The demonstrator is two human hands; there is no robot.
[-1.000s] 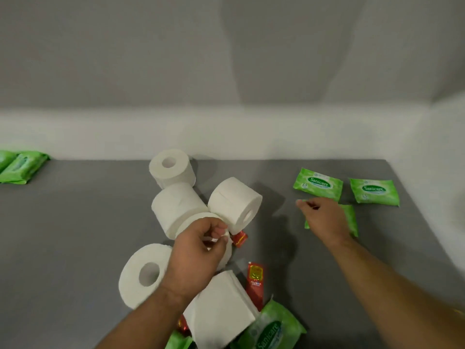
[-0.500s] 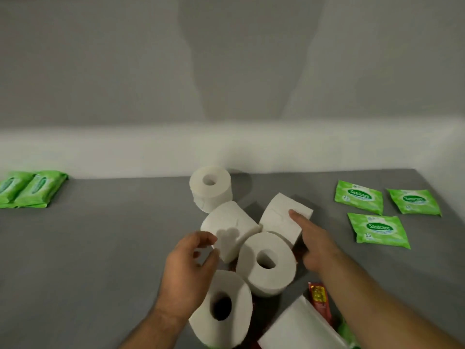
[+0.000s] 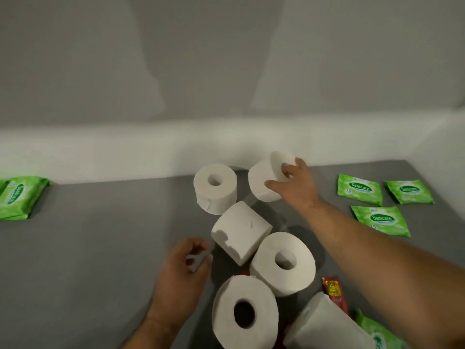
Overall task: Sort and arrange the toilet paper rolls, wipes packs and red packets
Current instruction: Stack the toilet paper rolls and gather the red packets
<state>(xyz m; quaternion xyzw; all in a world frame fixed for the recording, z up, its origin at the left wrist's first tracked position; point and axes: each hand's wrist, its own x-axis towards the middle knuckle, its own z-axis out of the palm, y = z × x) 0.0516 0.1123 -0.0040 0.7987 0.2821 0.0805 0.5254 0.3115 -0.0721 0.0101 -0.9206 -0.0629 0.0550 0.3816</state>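
Several white toilet paper rolls lie clustered on the grey surface (image 3: 100, 248). My right hand (image 3: 294, 187) grips one roll (image 3: 264, 180) near the back wall, lifted and tilted, fingers round its end. Another roll (image 3: 215, 188) stands beside it. A roll on its side (image 3: 240, 230) lies in the middle, with two more rolls (image 3: 283, 263) (image 3: 244, 312) in front. My left hand (image 3: 183, 268) hovers with loosely curled fingers left of the cluster, holding nothing. Three green wipes packs (image 3: 359, 188) (image 3: 409, 191) (image 3: 381, 220) lie at right. A red packet (image 3: 332, 289) lies under my right forearm.
A thicker green wipes pack (image 3: 17, 197) sits at the far left edge. Another roll (image 3: 324, 326) and a green pack (image 3: 377, 336) lie at the bottom right. A white wall base (image 3: 125, 152) runs along the back and right side.
My right hand has taken hold of the right-hand roll and raised it toward the back wall. My left hand has stayed beside the cluster. The camera has moved closer.
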